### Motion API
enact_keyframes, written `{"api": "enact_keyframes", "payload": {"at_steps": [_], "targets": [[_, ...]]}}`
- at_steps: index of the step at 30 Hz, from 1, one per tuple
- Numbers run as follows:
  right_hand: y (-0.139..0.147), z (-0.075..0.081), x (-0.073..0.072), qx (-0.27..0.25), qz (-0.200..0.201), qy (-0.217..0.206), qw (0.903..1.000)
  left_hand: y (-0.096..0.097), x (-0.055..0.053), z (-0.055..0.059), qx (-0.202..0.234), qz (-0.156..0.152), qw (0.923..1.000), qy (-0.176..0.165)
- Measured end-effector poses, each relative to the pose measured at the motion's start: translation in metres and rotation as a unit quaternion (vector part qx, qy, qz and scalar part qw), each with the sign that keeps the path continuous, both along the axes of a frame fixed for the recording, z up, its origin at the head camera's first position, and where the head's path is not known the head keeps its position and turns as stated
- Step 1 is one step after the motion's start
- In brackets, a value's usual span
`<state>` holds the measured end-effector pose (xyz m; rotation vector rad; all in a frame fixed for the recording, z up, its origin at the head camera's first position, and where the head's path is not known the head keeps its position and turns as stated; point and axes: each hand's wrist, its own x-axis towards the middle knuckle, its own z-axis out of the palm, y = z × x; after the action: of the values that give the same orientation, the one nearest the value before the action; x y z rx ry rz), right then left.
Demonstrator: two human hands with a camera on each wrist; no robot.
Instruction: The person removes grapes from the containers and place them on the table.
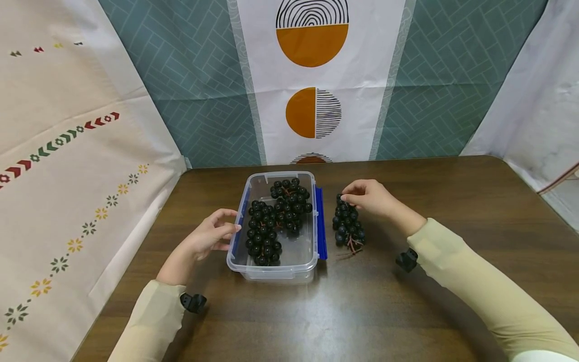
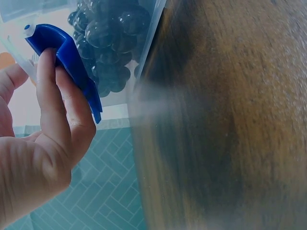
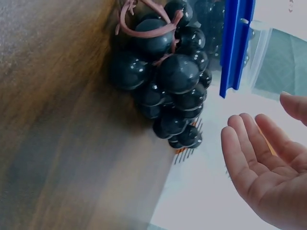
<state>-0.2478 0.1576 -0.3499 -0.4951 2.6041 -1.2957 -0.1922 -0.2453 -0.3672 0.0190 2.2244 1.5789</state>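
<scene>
A clear plastic container (image 1: 280,274) with blue side latches stands without a lid on the table. Two bunches of dark grapes, a nearer one (image 1: 264,239) and a farther one (image 1: 291,201), lie inside it. My left hand (image 1: 212,234) holds the container's left side, thumb at the rim and fingers against the blue latch (image 2: 72,60). Right of the container, a third bunch of dark grapes (image 1: 347,226) rests on the table, its reddish stem (image 3: 146,33) toward me. By that bunch's far end is my right hand (image 1: 373,196); the right wrist view shows its fingers extended, apart from the grapes.
The right blue latch (image 1: 321,226) hangs outward between the container and the loose bunch. The brown wooden table (image 1: 407,311) ends at a patterned cloth backdrop (image 1: 212,100). A white embroidered cloth (image 1: 68,201) hangs along the left edge.
</scene>
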Motion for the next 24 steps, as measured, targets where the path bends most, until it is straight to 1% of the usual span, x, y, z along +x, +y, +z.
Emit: {"api": "enact_keyframes", "payload": {"at_steps": [4,8,11,17,21,24], "targets": [[-0.004,0.005,0.005,0.008,-0.004,0.033,0.9994,0.000,0.000,-0.001,-0.002,0.000,1.0000,-0.002],[-0.011,0.012,0.011,-0.005,-0.006,0.059,0.9982,0.000,0.000,-0.001,0.002,-0.003,1.0000,-0.001],[-0.018,0.016,0.016,-0.014,0.002,0.073,0.9972,-0.001,-0.001,0.000,0.005,-0.003,1.0000,0.000],[-0.032,0.019,0.028,-0.013,0.051,0.117,0.9918,0.000,-0.001,0.000,0.003,-0.005,1.0000,0.002],[-0.040,0.020,0.035,-0.008,0.079,0.162,0.9837,0.000,-0.001,0.000,0.004,-0.006,1.0000,0.002],[-0.046,0.021,0.039,0.002,0.096,0.196,0.9758,-0.001,-0.001,0.000,0.003,-0.005,1.0000,0.000]]}}
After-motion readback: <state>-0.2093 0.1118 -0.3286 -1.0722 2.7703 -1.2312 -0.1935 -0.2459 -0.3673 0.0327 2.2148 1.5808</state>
